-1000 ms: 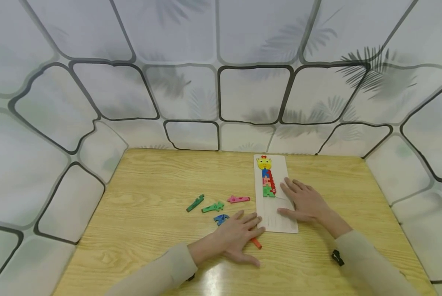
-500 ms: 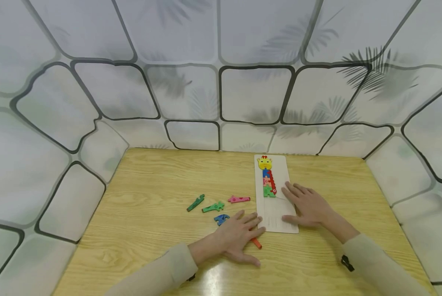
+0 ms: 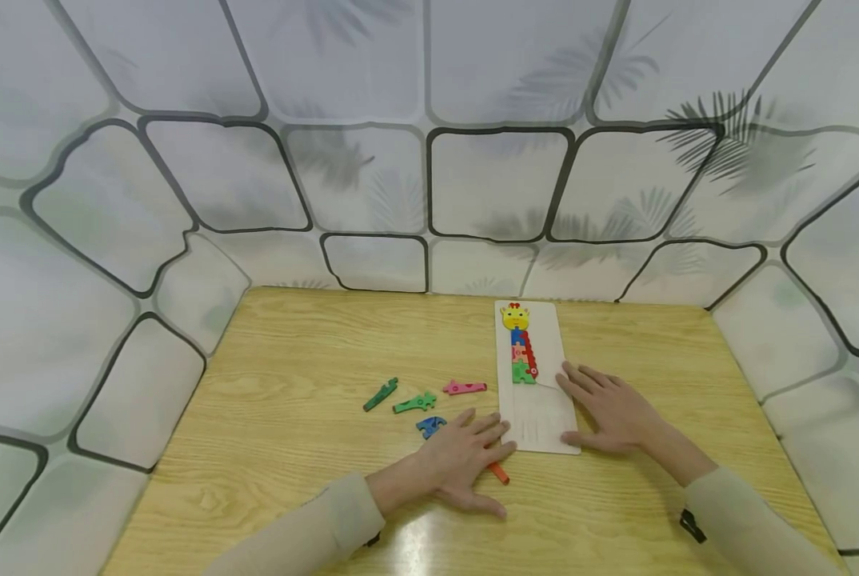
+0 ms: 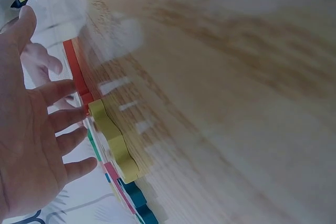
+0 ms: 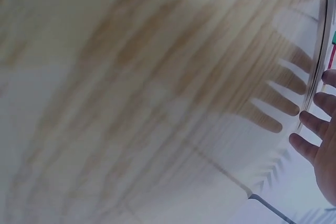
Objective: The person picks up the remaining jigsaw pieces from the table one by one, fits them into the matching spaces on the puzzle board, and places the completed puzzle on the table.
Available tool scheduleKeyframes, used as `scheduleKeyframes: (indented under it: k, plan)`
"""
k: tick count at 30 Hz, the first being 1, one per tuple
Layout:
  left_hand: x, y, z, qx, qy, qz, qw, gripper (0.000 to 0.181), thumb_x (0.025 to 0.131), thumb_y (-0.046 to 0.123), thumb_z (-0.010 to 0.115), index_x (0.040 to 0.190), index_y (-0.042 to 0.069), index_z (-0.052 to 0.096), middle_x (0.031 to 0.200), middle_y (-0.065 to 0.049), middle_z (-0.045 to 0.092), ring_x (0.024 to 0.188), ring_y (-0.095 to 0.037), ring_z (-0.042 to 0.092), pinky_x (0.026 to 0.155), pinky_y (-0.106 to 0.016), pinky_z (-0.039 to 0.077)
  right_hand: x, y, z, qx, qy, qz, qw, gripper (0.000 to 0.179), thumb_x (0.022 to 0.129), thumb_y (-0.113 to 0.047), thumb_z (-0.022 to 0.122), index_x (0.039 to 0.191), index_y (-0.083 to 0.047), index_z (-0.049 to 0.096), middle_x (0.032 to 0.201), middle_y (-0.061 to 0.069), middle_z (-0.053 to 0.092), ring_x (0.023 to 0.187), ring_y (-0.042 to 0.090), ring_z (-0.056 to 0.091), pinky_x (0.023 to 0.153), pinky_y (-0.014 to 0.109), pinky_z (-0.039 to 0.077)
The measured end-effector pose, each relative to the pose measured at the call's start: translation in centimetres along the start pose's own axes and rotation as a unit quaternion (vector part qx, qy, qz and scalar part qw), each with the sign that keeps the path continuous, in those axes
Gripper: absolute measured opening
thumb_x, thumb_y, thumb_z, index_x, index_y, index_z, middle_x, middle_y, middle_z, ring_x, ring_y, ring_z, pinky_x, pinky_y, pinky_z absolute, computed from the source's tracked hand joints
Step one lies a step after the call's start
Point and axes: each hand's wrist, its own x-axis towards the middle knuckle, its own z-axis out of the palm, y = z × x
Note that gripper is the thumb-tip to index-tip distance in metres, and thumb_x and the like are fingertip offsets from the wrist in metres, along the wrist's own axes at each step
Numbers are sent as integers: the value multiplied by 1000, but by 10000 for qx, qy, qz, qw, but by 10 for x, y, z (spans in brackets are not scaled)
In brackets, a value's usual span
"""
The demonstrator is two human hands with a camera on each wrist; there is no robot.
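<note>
My left hand (image 3: 465,460) lies spread, palm down, over several loose puzzle pieces, fingertips right at the left edge of a white puzzle board (image 3: 545,328). An orange-red piece (image 3: 500,474) sticks out from beneath it; a blue piece (image 3: 430,427) shows by its knuckles. The left wrist view has a yellow wavy piece (image 4: 113,141) close to the fingertips. On the board, a yellow giraffe head (image 3: 515,317) tops a neck of blue, pink and green pieces with a red strip. My right hand (image 3: 609,412), fingers straight and apart, is at the board's right edge, holding nothing.
Left of the board lie a pink piece (image 3: 465,387), a green piece (image 3: 415,402) and a dark green piece (image 3: 381,394). The wooden table (image 3: 300,336) meets a patterned fabric wall (image 3: 372,184) at the back and sides.
My right hand has slid right and slightly toward me, from over the board to its right edge. The left hand, board and pieces have stayed put.
</note>
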Motion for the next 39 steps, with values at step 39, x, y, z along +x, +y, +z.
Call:
scheduleKeyframes:
  k: [39]
  plan:
    - [-17,-14,0,-156,180,93,9997,93,94,84,44,164,23,38,172,-4,38,161,-25,34,131,-47,32,-7,4,8,56,-236,64,9997,109,89,-84,55,166,-11,33,174,15,30,155,43,39,117,64,43]
